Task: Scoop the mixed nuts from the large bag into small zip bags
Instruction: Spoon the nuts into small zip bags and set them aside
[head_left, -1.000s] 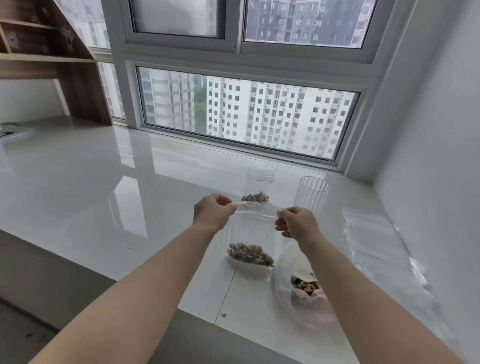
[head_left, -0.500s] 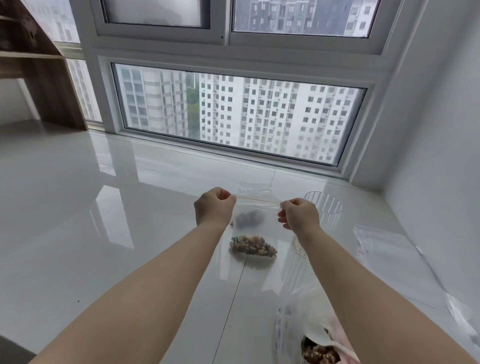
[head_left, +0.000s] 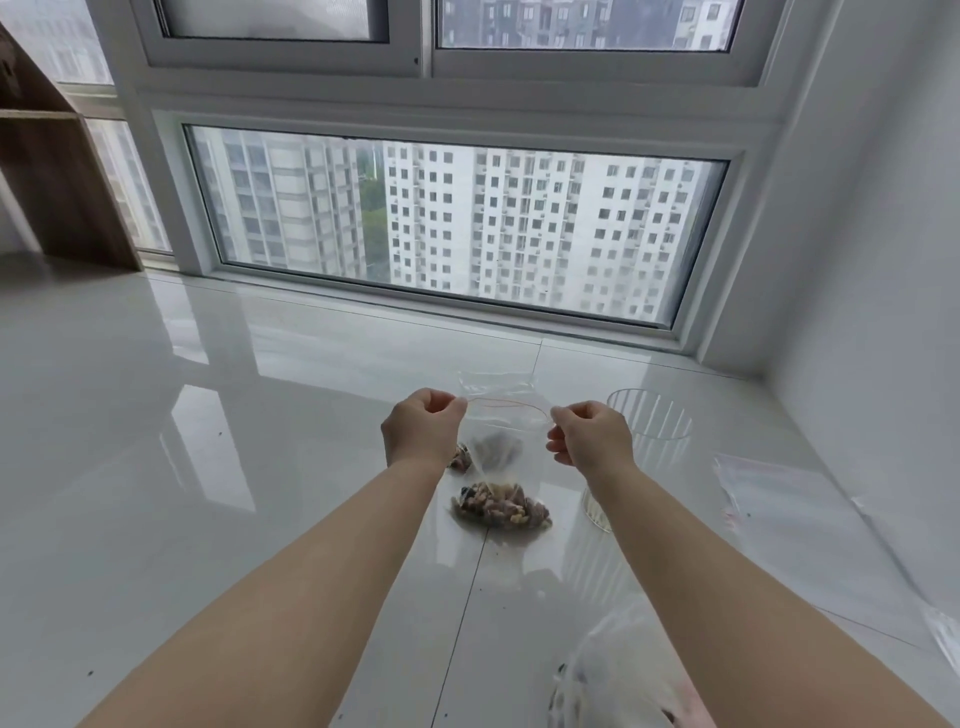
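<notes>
Zip bag (head_left: 506, 457), clear, nuts (head_left: 501, 508) at bottom, top corners pinched by both hands' fingers (head_left: 457, 402).

Both arms reach forward.
Left hand (head_left: 423, 428) and right hand (head_left: 592, 441) level, fingers curled, each pinching.

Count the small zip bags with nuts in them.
2. One hangs between the left hand and right hand, pinched at its top corners. Another lies behind it, mostly hidden; more may be hidden.
</notes>
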